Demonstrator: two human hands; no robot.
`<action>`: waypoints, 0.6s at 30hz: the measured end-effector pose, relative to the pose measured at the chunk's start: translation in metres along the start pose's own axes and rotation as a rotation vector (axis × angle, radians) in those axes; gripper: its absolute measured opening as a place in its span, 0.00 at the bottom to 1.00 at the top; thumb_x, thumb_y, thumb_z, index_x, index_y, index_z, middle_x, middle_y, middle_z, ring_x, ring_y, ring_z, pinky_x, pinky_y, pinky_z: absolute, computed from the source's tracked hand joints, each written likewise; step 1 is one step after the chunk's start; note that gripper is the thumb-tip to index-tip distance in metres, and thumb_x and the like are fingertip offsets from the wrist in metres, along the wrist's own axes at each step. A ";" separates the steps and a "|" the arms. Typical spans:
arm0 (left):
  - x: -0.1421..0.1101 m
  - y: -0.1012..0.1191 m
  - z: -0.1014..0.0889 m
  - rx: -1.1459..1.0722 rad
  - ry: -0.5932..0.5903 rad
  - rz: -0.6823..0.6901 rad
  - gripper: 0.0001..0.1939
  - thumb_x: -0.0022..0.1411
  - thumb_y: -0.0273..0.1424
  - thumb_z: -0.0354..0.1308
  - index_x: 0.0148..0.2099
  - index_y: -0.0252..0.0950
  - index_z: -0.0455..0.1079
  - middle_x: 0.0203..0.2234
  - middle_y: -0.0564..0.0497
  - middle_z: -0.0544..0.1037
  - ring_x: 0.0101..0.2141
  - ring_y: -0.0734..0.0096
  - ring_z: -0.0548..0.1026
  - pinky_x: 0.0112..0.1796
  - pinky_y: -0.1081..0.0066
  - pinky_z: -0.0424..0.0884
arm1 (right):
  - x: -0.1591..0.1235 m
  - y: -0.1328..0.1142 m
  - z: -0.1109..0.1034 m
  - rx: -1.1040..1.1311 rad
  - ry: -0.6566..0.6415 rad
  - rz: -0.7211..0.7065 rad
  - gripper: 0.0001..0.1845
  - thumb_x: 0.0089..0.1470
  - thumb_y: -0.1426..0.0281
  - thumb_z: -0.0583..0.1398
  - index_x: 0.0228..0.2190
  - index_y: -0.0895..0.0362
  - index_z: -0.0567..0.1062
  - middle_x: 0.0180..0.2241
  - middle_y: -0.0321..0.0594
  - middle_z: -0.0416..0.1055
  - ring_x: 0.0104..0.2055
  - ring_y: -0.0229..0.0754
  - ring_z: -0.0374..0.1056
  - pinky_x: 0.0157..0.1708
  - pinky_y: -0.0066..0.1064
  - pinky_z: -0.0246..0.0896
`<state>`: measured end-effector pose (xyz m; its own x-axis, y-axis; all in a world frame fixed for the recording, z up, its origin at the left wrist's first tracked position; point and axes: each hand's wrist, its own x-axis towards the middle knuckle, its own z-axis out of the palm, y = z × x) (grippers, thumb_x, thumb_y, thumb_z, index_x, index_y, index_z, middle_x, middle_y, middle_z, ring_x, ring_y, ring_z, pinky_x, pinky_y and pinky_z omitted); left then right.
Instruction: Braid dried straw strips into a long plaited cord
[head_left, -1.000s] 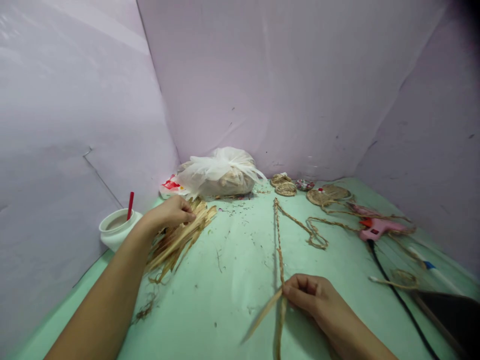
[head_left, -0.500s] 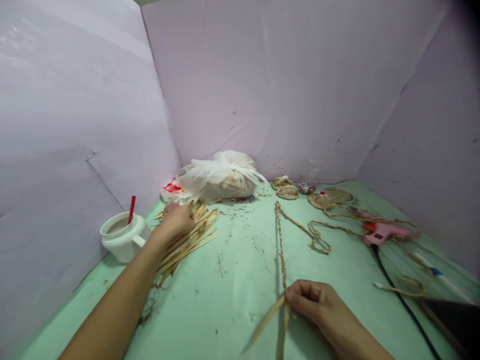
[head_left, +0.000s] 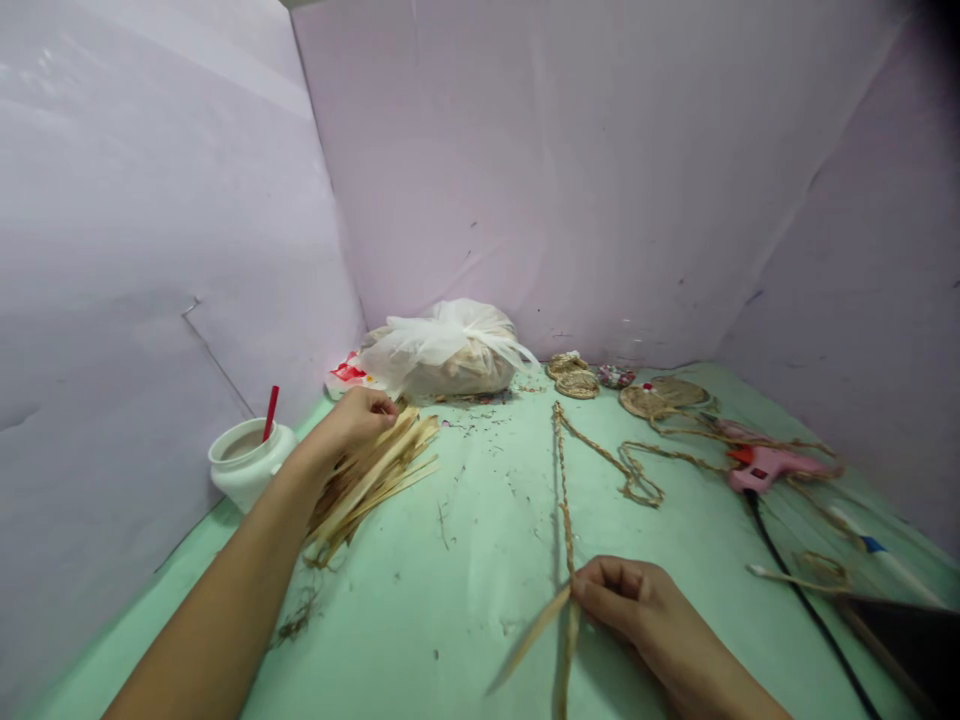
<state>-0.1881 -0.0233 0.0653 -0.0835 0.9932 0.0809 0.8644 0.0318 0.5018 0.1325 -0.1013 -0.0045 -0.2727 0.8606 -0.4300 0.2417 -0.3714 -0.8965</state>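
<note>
Straw-coloured braided cord (head_left: 562,490) lies just right of the middle of the green counter (head_left: 465,610), its long axis running near to far and leaning slightly left at the far end. There it bends sharply back, runs near and right, then winds toward the pink glue gun (head_left: 769,465). The right hand (head_left: 641,615) has its grip closed on the near part of the braid, thumb and finger pinching it; one loose strand (head_left: 532,635) points near-left from the pinch, and another length points straight near. At left, the left hand (head_left: 360,415) is over the far end of a pile of dried fibre strips (head_left: 375,485), which slant from near left to far right. Its fingers are curled; whether that grip holds a strip I cannot tell. Beyond sits a knotted white plastic bag (head_left: 454,355).
</note>
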 end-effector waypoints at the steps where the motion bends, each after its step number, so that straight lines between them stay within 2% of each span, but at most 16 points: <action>1: 0.000 0.000 0.002 -0.018 -0.015 -0.015 0.12 0.43 0.35 0.52 0.28 0.33 0.72 0.18 0.54 0.70 0.22 0.73 0.66 0.25 0.76 0.60 | 0.000 0.000 0.000 0.002 0.001 0.001 0.14 0.38 0.60 0.59 0.18 0.59 0.66 0.15 0.31 0.57 0.17 0.30 0.50 0.16 0.24 0.42; 4: 0.001 0.001 0.007 0.012 0.007 -0.058 0.14 0.43 0.35 0.52 0.31 0.35 0.73 0.19 0.54 0.72 0.23 0.72 0.67 0.26 0.75 0.61 | -0.001 -0.001 0.000 0.009 -0.003 0.004 0.15 0.38 0.60 0.59 0.18 0.59 0.66 0.15 0.31 0.57 0.16 0.30 0.50 0.16 0.24 0.42; 7: 0.001 0.000 0.008 0.164 0.050 -0.049 0.12 0.44 0.32 0.50 0.30 0.35 0.73 0.23 0.51 0.74 0.27 0.69 0.69 0.29 0.73 0.61 | -0.004 -0.002 0.000 0.017 -0.001 0.004 0.15 0.39 0.60 0.59 0.18 0.59 0.66 0.15 0.31 0.58 0.17 0.30 0.51 0.17 0.24 0.43; 10: -0.002 0.003 0.007 0.339 0.017 -0.053 0.10 0.43 0.29 0.50 0.26 0.35 0.72 0.24 0.48 0.74 0.28 0.68 0.69 0.28 0.73 0.59 | -0.004 -0.002 -0.001 0.023 0.012 -0.009 0.14 0.39 0.60 0.59 0.18 0.59 0.66 0.15 0.31 0.58 0.17 0.30 0.52 0.17 0.24 0.43; 12: -0.004 0.009 0.010 0.380 -0.012 -0.056 0.08 0.43 0.30 0.51 0.24 0.36 0.71 0.22 0.49 0.74 0.27 0.68 0.68 0.27 0.73 0.57 | -0.003 -0.002 -0.001 0.026 0.004 -0.008 0.14 0.38 0.61 0.59 0.17 0.59 0.67 0.15 0.32 0.59 0.17 0.30 0.52 0.17 0.24 0.43; 16: -0.008 0.021 0.031 0.387 -0.068 -0.014 0.09 0.45 0.34 0.52 0.25 0.35 0.71 0.21 0.49 0.73 0.25 0.69 0.67 0.25 0.73 0.56 | -0.001 -0.001 -0.001 0.045 -0.006 -0.015 0.13 0.37 0.62 0.60 0.17 0.59 0.66 0.14 0.30 0.56 0.16 0.29 0.49 0.17 0.24 0.40; 18: -0.008 0.024 0.042 0.418 -0.057 -0.026 0.09 0.45 0.33 0.51 0.25 0.34 0.70 0.22 0.48 0.73 0.24 0.69 0.67 0.24 0.73 0.55 | 0.000 -0.001 0.000 0.045 0.005 -0.021 0.13 0.37 0.62 0.60 0.16 0.59 0.66 0.13 0.29 0.54 0.16 0.29 0.46 0.16 0.24 0.38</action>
<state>-0.1456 -0.0256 0.0404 -0.0908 0.9957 0.0191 0.9900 0.0882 0.1100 0.1327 -0.1009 -0.0034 -0.2728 0.8700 -0.4106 0.1939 -0.3684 -0.9092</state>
